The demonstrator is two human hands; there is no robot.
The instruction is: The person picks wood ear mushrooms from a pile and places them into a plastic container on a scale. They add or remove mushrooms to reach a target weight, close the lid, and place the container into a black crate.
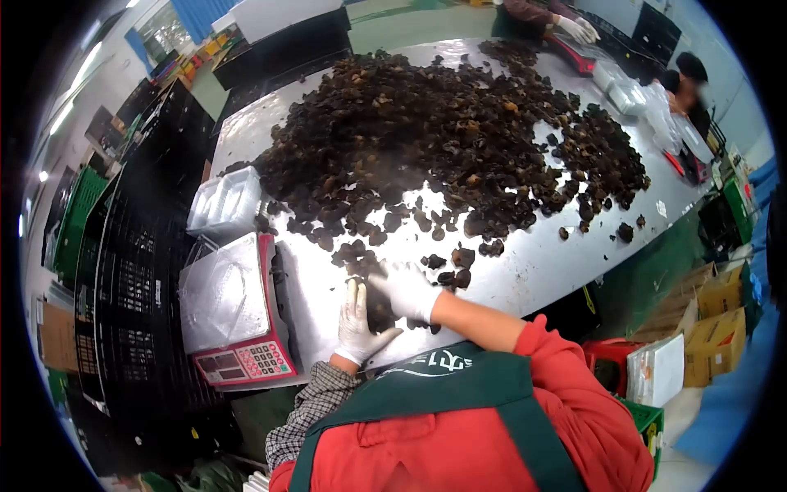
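Note:
Both my hands wear white gloves and are close together at the near edge of the metal table. My left hand (357, 326) has its fingers stretched forward and its thumb out to the right, alongside a small heap of dark wood ear mushrooms (379, 310). From the right, my right hand (407, 290) reaches over the same heap, its fingers extended and slightly blurred, touching or just above the pieces. The heap lies between the two palms and is partly hidden. A large pile of wood ear mushrooms (410, 139) spreads across the table beyond.
Left of my hands stands a red scale (246, 358) with a clear plastic tray (217, 299) on it. Stacked clear trays (224, 202) sit behind it. Black crates (131, 279) line the left. Across the table are a co-worker's gloved hands (578, 30), a second scale (571, 54) and another person (689, 90).

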